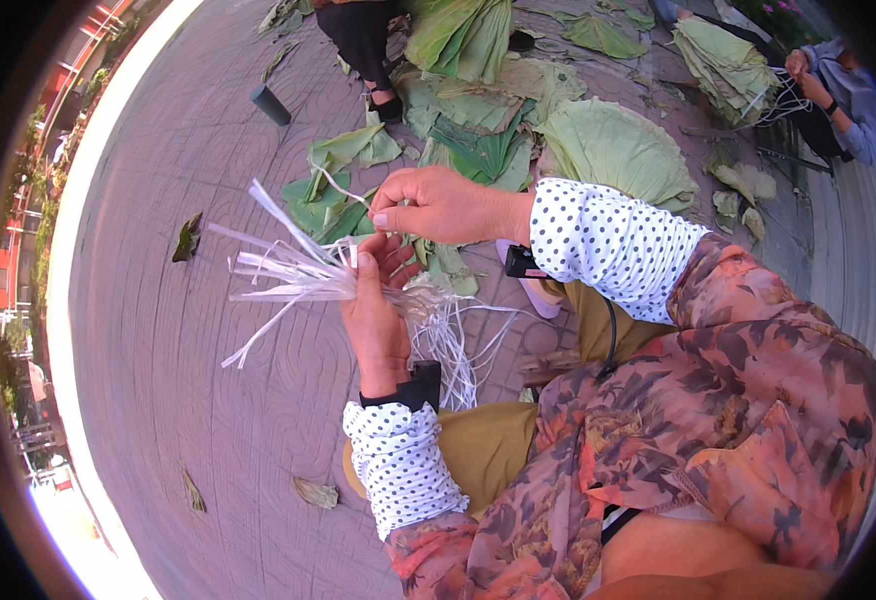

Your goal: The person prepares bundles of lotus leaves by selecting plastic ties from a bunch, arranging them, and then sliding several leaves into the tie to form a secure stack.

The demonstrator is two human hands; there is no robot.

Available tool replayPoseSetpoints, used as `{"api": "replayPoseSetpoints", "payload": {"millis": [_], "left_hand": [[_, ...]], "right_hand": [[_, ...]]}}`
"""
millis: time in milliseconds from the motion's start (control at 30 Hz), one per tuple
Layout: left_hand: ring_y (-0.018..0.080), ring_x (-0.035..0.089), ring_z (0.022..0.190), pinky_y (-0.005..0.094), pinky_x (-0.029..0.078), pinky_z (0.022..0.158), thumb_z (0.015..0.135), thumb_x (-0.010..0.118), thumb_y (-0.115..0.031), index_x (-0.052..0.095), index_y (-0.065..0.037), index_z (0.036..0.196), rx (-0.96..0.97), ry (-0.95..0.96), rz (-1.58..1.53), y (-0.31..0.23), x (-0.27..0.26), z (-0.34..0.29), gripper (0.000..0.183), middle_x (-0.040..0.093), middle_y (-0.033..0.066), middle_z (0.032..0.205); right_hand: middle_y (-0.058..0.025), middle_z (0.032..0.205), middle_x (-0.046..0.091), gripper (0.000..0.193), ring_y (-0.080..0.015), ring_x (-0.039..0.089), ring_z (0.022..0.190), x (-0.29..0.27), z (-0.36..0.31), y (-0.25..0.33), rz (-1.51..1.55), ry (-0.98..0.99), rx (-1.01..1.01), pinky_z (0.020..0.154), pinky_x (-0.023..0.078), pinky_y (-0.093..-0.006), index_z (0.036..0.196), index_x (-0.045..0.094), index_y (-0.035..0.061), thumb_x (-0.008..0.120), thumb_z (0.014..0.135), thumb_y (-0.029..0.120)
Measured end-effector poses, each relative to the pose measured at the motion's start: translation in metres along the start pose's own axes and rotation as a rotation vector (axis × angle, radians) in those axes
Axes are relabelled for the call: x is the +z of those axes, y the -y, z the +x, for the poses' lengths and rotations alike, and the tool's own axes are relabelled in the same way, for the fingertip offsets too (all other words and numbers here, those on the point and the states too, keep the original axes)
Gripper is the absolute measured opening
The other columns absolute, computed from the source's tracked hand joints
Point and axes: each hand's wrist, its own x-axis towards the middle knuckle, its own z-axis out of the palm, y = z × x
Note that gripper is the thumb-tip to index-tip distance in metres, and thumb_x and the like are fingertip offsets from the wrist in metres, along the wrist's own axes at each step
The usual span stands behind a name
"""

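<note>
A bundle of white plastic strips (303, 278) is gripped in my left hand (376, 320), with the thumb lying over it. The cut ends fan out to the left, and the loose tails (453, 350) hang down to the right of my wrist. Just above, my right hand (448, 205) pinches a single thin white strand (341, 186) between thumb and forefinger. That strand curves up and left from the fingertips. Both hands are close together, the right slightly higher and farther away.
Large dried green leaves (613, 150) lie piled on the paving (188, 400) beyond my hands. A dark cylinder (271, 104) stands at the far left. One person's dark-clad leg (363, 45) is at the back; at far right another person's hands (806, 80) hold a leaf bundle (726, 72) and white strips.
</note>
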Motion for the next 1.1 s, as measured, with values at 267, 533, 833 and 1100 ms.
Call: {"api": "replayPoseSetpoints", "payload": {"millis": [267,533,833,1100], "left_hand": [[0.0243,0.061,0.111,0.0416,0.047,0.102,0.108,0.041,-0.032,0.051,0.001,0.131,-0.072,0.033,-0.220,0.016,0.063,0.027,0.041,0.061,0.0148,0.122],[0.0103,0.037,0.066,0.0286,0.031,0.062,0.109,0.040,-0.030,0.055,-0.009,0.100,-0.081,0.033,-0.270,0.029,0.119,0.032,0.027,0.048,-0.0008,0.080],[0.0060,0.031,0.052,0.0225,0.029,0.049,0.107,0.044,-0.023,0.056,-0.004,0.104,-0.076,-0.086,-0.327,-0.018,0.178,0.011,0.023,0.036,-0.0050,0.064],[0.0049,0.038,0.056,0.0209,0.034,0.053,0.103,0.049,-0.027,0.060,-0.011,0.096,-0.127,-0.211,-0.109,0.005,0.184,0.020,0.020,0.044,-0.0054,0.070]], "right_hand": [[-0.0137,0.091,0.067,0.021,-0.0336,0.062,0.097,-0.053,-0.008,-0.021,-0.158,-0.012,-0.227,0.082,0.050,-0.0439,0.086,0.071,0.0034,0.067,0.085,0.024],[-0.0147,0.083,0.073,0.022,-0.0329,0.071,0.081,-0.089,-0.026,-0.028,-0.229,-0.121,-0.276,0.074,0.055,-0.0420,0.087,0.075,0.0018,0.068,0.077,0.020],[-0.0185,0.097,0.071,0.034,-0.0367,0.067,0.098,-0.103,-0.023,-0.020,-0.228,-0.039,-0.192,0.081,0.055,-0.0447,0.099,0.072,-0.0017,0.069,0.081,0.027],[-0.0191,0.102,0.069,0.033,-0.0380,0.064,0.100,-0.094,-0.029,-0.029,-0.159,-0.029,-0.175,0.089,0.052,-0.0456,0.102,0.071,-0.0007,0.066,0.080,0.022]]}}
